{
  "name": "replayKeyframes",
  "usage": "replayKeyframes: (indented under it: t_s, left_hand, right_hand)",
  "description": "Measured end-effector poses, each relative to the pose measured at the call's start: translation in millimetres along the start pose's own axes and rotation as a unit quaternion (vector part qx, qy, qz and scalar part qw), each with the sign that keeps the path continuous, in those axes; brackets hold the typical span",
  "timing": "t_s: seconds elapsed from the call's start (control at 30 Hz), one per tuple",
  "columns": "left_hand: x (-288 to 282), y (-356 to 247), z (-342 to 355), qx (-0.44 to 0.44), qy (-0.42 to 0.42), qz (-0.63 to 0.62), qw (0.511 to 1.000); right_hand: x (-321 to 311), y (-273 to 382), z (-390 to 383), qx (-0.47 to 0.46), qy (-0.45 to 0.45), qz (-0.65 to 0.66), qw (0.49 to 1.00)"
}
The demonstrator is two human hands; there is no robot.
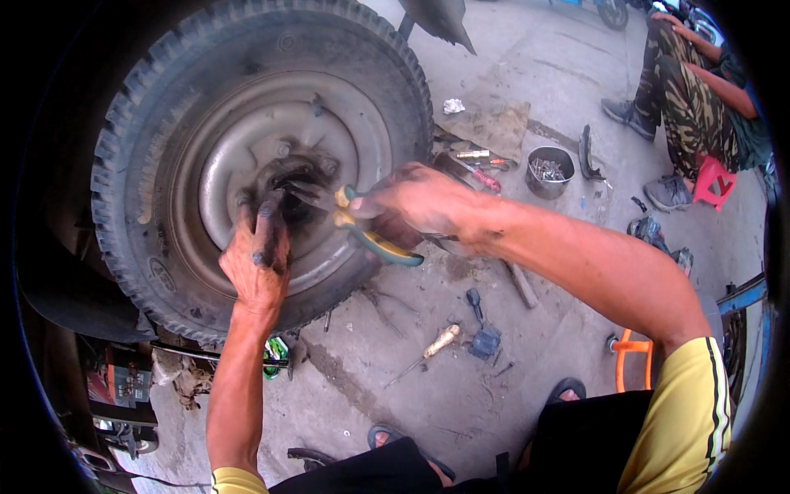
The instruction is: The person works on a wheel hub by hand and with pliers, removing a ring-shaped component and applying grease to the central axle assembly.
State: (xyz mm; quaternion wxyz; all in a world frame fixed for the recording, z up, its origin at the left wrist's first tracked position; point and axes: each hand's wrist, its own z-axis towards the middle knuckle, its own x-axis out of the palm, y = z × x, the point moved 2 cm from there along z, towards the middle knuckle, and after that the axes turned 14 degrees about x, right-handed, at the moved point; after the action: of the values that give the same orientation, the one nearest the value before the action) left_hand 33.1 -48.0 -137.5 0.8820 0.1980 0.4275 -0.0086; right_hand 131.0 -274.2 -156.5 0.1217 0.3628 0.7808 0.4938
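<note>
Matt rubber tyre (132, 165), dull metal rim (222, 156), rough concrete floor (428, 395).

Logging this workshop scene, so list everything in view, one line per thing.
wheel: one, black tyre on a grey rim, upper left
pliers: one, green and yellow handles, jaws at the greasy hub
metal tin: one, grey, full of small metal parts, on the concrete at upper right
screwdriver: one, pale handle, lying on the ground at centre
dark tool: one, black, beside the screwdriver
orange stand: one, right of centre, partly hidden
seated person: one, camouflage trousers, on a red stool at top right
left hand: greasy, fingers on the hub
right hand: greasy, gripping the pliers
</note>
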Motion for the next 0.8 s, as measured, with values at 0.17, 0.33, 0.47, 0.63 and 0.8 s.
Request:
replayKeyframes:
  t_s: [0.17, 0.33, 0.47, 0.63, 0.8]
  left_hand:
    - [0.2, 1.6, -0.8, 0.017, 0.009, 0.023, 1.0]
    - [-2.5, 0.9, -0.9, 0.045, -0.025, 0.016, 0.999]
    - [-5.4, -4.1, 5.8, 0.03, 0.005, 0.031, 0.999]
    - [1.2, -6.0, 10.2, 0.025, -0.014, 0.042, 0.999]
    - [5.7, -7.9, 6.1, 0.023, -0.026, 0.058, 0.998]
  right_hand:
    - [-3.3, 1.7, 4.0, 0.007, 0.003, 0.006, 1.0]
    - [-3.5, 8.5, -30.9, 0.035, -0.041, -0.033, 0.998]
    - [-9.6, -8.2, -24.5, 0.039, -0.061, -0.022, 0.997]
    - [-5.5, -9.6, -17.9, -0.038, -0.103, -0.122, 0.986]
    - [-4.6, -5.9, -31.4, 0.013, -0.048, -0.034, 0.998]
